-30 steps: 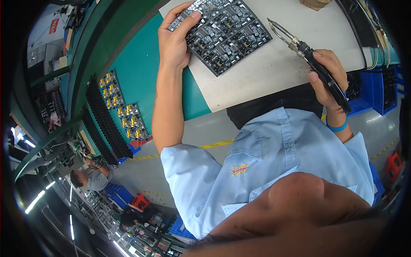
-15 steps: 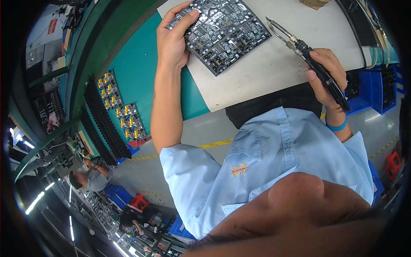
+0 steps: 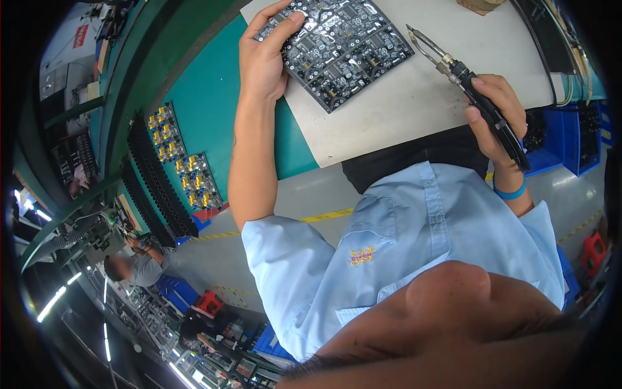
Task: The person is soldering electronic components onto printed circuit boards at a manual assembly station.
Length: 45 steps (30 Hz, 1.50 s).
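A dark square circuit board panel (image 3: 350,48), dense with small parts, is tilted above the pale work mat (image 3: 402,104). My left hand (image 3: 269,55) grips it at its left edge, thumb on the upper face. In my right hand (image 3: 495,113) is a black-handled soldering iron (image 3: 483,97), with a thin metal tube running beside its tip. That tip points up and left, just off the panel's right corner, apart from it. Fingers and thumb of the right hand wrap the handle.
On the green bench (image 3: 201,84), two boards with yellow parts (image 3: 197,181) lie beside black slotted racks (image 3: 159,181). Blue bins (image 3: 560,139) stand at the right, below cables. A brown block (image 3: 479,5) sits at the far edge. Another person (image 3: 139,266) works at lower left.
The panel and both hands appear shifted very slightly in the picture. Both grips are unchanged, and the iron's tip stays apart from the panel.
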Each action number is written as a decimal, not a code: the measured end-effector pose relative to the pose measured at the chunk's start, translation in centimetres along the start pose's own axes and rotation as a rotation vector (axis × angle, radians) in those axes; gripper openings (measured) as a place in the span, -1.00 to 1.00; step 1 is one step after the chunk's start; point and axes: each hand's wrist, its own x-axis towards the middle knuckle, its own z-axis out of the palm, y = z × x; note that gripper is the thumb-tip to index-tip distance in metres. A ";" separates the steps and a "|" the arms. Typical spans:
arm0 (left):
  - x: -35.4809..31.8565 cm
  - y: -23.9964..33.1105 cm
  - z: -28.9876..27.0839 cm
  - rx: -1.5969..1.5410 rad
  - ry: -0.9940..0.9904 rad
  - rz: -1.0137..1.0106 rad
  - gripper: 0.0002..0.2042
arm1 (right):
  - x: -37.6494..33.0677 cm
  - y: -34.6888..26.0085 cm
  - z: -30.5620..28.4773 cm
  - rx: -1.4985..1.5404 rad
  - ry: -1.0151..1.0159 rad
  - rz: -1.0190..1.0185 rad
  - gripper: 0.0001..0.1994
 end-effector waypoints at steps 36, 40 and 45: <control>0.2 -0.3 -0.3 -0.021 -0.002 0.017 -0.66 | -0.1 -1.9 -0.3 0.154 -0.160 -0.003 -0.55; 0.2 -0.3 -0.4 -0.024 0.002 0.018 -0.65 | 0.3 -1.9 -1.2 0.125 -0.103 -0.017 -0.55; 0.3 -0.4 -0.4 -0.024 -0.002 0.020 -0.65 | 2.4 0.0 -3.3 -0.168 0.161 -0.079 -0.59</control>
